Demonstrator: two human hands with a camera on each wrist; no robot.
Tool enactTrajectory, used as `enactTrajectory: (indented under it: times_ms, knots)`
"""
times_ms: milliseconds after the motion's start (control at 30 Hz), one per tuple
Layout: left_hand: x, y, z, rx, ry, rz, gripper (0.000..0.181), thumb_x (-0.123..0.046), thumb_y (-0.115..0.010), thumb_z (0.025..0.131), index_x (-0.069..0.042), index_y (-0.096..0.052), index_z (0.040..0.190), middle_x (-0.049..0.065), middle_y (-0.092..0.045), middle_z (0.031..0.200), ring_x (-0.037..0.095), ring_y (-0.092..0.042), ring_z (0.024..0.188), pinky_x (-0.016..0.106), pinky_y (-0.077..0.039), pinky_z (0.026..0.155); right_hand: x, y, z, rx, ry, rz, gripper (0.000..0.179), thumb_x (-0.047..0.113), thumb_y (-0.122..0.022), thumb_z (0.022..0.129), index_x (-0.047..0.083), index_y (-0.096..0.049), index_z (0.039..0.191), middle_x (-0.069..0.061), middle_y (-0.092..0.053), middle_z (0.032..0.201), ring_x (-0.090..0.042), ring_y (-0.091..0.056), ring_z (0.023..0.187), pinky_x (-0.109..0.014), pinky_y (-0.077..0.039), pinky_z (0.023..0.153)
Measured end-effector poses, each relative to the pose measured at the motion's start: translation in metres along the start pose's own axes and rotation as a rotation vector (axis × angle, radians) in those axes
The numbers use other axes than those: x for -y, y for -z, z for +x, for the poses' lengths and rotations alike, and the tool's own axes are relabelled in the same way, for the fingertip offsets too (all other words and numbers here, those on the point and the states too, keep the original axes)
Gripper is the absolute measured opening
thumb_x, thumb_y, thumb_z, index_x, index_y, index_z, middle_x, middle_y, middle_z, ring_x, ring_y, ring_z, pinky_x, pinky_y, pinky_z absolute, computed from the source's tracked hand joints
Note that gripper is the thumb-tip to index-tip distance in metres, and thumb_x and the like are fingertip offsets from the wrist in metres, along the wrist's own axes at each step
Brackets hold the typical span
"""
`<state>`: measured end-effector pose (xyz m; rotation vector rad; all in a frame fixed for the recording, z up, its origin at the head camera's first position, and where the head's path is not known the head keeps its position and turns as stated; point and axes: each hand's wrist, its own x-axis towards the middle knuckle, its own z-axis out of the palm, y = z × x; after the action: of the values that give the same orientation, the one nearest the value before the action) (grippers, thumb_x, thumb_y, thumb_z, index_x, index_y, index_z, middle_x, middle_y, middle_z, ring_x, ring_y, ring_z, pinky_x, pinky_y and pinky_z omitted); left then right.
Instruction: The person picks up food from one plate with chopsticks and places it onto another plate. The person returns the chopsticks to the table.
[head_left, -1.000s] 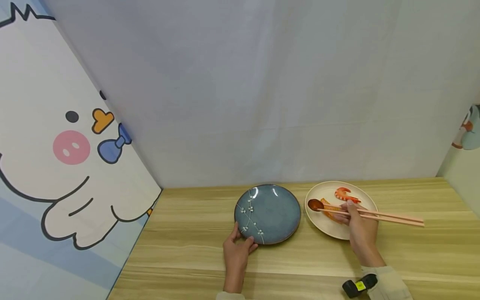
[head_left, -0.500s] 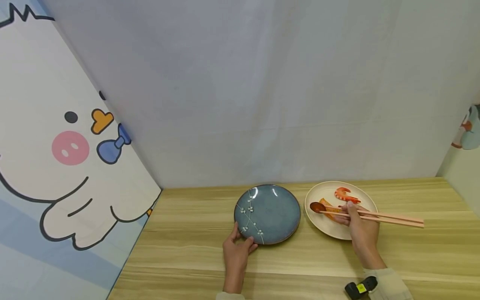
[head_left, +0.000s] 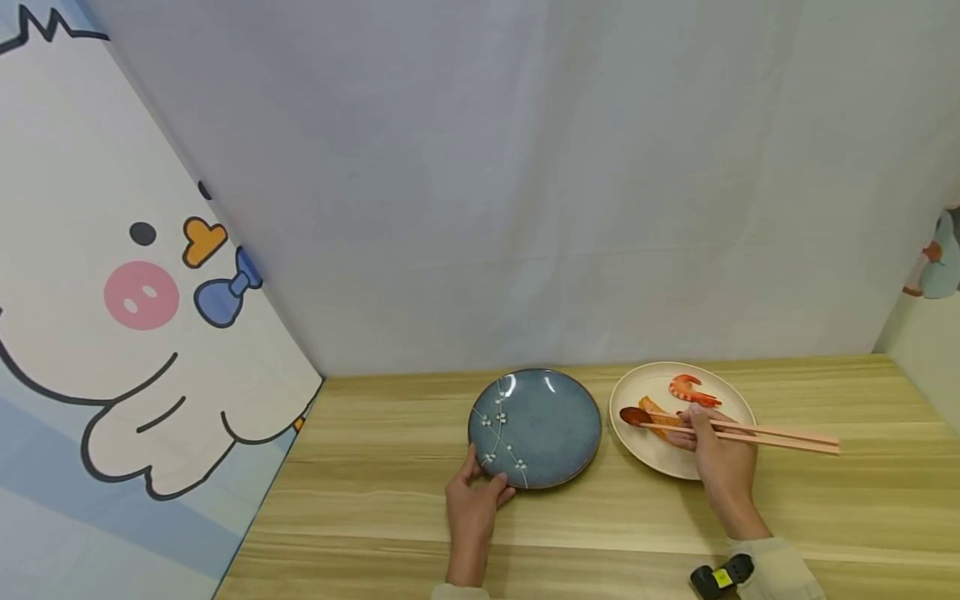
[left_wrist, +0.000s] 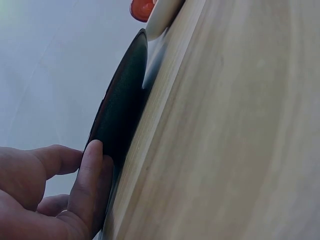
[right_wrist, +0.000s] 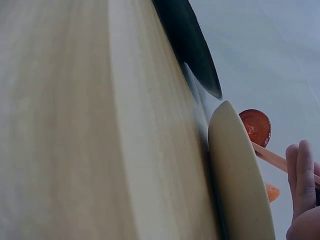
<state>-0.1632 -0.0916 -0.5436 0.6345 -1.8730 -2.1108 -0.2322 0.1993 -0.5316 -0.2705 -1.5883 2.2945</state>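
In the head view, a glossy blue plate (head_left: 555, 429) with a white blossom pattern lies on the table. My left hand (head_left: 472, 500) holds its near-left rim; in the left wrist view, fingers (left_wrist: 87, 175) lie against the plate's dark outer side. My right hand (head_left: 723, 462) grips a pair of light wooden chopsticks (head_left: 787, 437) over a cream plate (head_left: 633, 379). At the chopsticks' tips is a round reddish-brown food piece (right_wrist: 256, 127), above the plate's left part. An orange slice-like piece (head_left: 656, 415) and a shrimp (head_left: 690, 389) lie on the cream plate.
The two plates stand side by side with a narrow gap, near the back edge of the wooden table (head_left: 375, 483). A pale grey cloth wall (head_left: 570, 208) rises behind. At left hangs a cartoon-printed panel (head_left: 97, 350). A black device (head_left: 720, 577) sits at my right wrist.
The reddish-brown piece at the chopsticks' tips has shifted slightly right and down. The chopsticks' back ends have lately moved a little left. My left hand and the blue plate keep their place.
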Motion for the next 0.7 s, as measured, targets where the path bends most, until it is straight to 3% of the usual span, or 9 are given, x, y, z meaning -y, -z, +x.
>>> enactTrajectory:
  times_ms: [167, 267, 400, 700]
  knots:
    - [-0.0023, 0.0016, -0.0012, 0.006, 0.006, 0.004, 0.080, 0.022, -0.067, 0.086, 0.006, -0.038, 0.159, 0.030, -0.047, 0.126, 0.011, -0.062, 0.067, 0.024, -0.066, 0.066, 0.0051, -0.0009, -0.0037, 0.010, 0.022, -0.065, 0.021, 0.005, -0.063, 0.105, 0.010, -0.077, 0.090, 0.003, -0.076, 0.081, -0.009, -0.075, 0.062, -0.022, -0.065, 0.062]
    - [-0.0032, 0.0022, -0.0020, 0.007, 0.007, 0.002, 0.080, 0.022, -0.067, 0.086, 0.006, -0.038, 0.159, 0.030, -0.047, 0.126, 0.011, -0.062, 0.067, 0.024, -0.066, 0.066, 0.0065, -0.0010, -0.0049, 0.016, 0.028, -0.099, 0.016, 0.006, -0.063, 0.105, 0.000, -0.076, 0.097, 0.003, -0.075, 0.082, -0.009, -0.075, 0.063, -0.022, -0.065, 0.062]
    - [-0.0039, 0.0031, -0.0029, 0.008, 0.009, -0.003, 0.081, 0.022, -0.067, 0.086, 0.006, -0.038, 0.159, 0.030, -0.048, 0.125, 0.011, -0.062, 0.066, 0.024, -0.066, 0.065, 0.0072, -0.0008, -0.0059, 0.034, 0.035, -0.140, 0.021, 0.006, -0.063, 0.105, -0.013, -0.070, 0.107, 0.001, -0.075, 0.084, -0.008, -0.075, 0.064, -0.022, -0.065, 0.063]
    - [-0.0061, 0.0040, -0.0045, 0.015, 0.007, -0.012, 0.081, 0.022, -0.067, 0.085, 0.007, -0.038, 0.159, 0.030, -0.048, 0.125, 0.011, -0.062, 0.066, 0.024, -0.066, 0.065, 0.0106, -0.0006, -0.0089, 0.062, 0.072, -0.181, 0.022, 0.006, -0.062, 0.106, -0.015, -0.070, 0.106, 0.002, -0.076, 0.084, -0.007, -0.075, 0.064, -0.021, -0.064, 0.063]
